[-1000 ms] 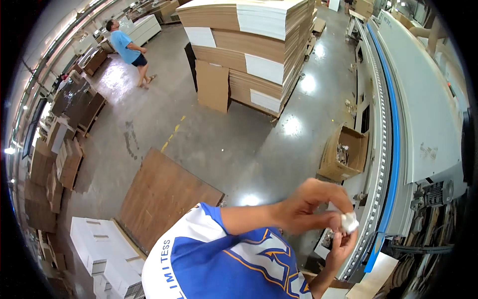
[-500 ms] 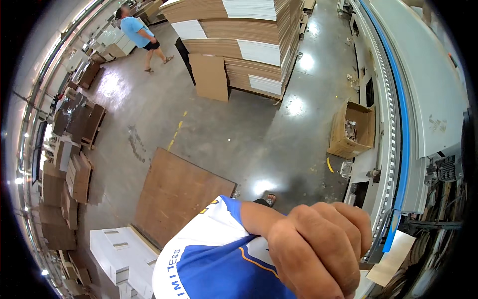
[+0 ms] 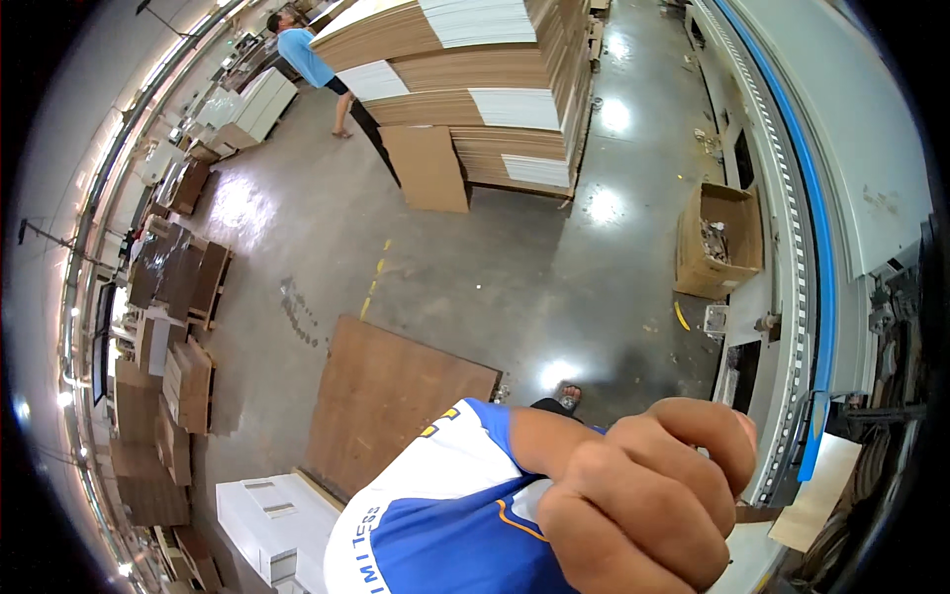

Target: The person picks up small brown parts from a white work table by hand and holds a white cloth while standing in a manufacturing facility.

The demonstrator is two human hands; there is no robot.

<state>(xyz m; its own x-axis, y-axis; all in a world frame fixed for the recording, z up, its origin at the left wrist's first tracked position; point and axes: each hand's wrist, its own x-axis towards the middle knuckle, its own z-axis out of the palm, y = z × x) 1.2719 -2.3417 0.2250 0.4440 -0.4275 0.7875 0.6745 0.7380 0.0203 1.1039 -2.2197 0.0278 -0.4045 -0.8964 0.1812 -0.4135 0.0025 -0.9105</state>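
Where the left fingers (image 3: pixel 665 475) curl, a pale sliver (image 3: pixel 703 451) shows.

Panel stack (image 3: pixel 470 69) & lg. machine (image 3: pixel 861 148) show it's a wkshp.

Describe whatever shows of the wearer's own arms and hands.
The left hand is bare, without a glove. Its short sleeve is mainly white, with a blue cuff, small yellow marks and blue lettering. The right hand cannot be made out.

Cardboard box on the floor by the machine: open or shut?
Open: the top of the cardboard box is uncovered, and scraps show inside.
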